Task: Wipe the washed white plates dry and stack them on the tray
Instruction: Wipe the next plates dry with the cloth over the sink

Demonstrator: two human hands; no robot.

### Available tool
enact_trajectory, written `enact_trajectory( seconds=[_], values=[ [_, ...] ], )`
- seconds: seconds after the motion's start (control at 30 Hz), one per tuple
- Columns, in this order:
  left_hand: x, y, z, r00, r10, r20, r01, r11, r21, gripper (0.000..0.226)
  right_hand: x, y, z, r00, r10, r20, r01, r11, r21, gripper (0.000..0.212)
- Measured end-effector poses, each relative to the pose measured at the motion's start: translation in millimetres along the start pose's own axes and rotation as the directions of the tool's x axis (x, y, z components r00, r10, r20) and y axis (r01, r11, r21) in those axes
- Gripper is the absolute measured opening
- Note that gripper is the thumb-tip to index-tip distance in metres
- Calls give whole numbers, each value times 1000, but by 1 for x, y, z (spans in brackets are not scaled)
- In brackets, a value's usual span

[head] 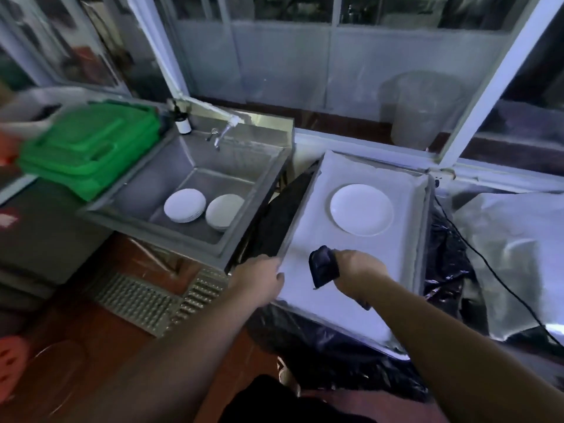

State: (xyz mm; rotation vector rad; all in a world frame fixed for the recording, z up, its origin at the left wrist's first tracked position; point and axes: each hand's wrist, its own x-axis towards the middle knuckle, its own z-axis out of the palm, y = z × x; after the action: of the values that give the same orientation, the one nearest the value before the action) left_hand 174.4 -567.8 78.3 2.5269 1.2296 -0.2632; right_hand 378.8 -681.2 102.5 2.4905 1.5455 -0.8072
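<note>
Stacked green trays (88, 154) sit far left. Beside them, the steel sink (171, 166) holds two piles of white plates (184, 205) (225, 211). The left hand (259, 277), fingers loosely curled and holding nothing, hangs near the white-lined tray (317, 233), where one plate (361, 209) lies. The right hand (355, 270) grips one dark cloth (323, 265).
</note>
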Motion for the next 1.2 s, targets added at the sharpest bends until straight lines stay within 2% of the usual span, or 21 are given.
enact_trajectory(
  seconds=[0.1, 0.23, 0.37, 0.47, 0.53, 0.6, 0.67, 0.83, 0.9, 1.0, 1.2],
  values=[
    [-35, -36, -2, 996, -72, -52, 74, 997, 22, 32, 0, -42, 4, 995, -99, 6, 99, 994, -45, 39],
    [-74, -86, -12, 978, -157, -133, 167, 984, 66, 40, -6, -108, 2, 981, -196, -15, 192, 972, -137, 29],
    [-104, -142, -18, 969, -228, -92, 230, 973, 8, 45, 1, -175, 5, 953, -303, 19, 301, 935, -187, 16],
    [-121, -197, -19, 939, -334, -84, 330, 942, -61, 57, 25, -233, 17, 921, -386, 49, 384, 881, -275, 24],
    [-131, -236, -19, 935, -345, -80, 338, 937, -91, 62, 40, -276, 27, 917, -391, 78, 396, 872, -290, 18],
    [-143, -278, -24, 932, -349, -101, 337, 935, -113, 65, 52, -321, 36, 917, -391, 84, 397, 869, -294, 25],
    [-155, -321, -32, 929, -358, -94, 345, 929, -133, 59, 60, -368, 46, 913, -399, 80, 404, 863, -304, 33],
    [-181, -410, -51, 936, -342, -81, 331, 936, -123, 50, 72, -467, 63, 899, -430, 79, 430, 837, -339, 32],
    [-181, -442, -51, 924, -375, -73, 364, 922, -129, 45, 82, -496, 70, 892, -444, 82, 443, 826, -348, 34],
    [-172, -482, -51, 907, -418, -53, 409, 904, -124, 49, 96, -529, 72, 882, -457, 114, 466, 809, -358, 33],
    [-127, -525, -65, 914, -405, -35, 400, 912, -94, 53, 147, -566, 57, 883, -457, 109, 465, 818, -338, 33]
  ],
)
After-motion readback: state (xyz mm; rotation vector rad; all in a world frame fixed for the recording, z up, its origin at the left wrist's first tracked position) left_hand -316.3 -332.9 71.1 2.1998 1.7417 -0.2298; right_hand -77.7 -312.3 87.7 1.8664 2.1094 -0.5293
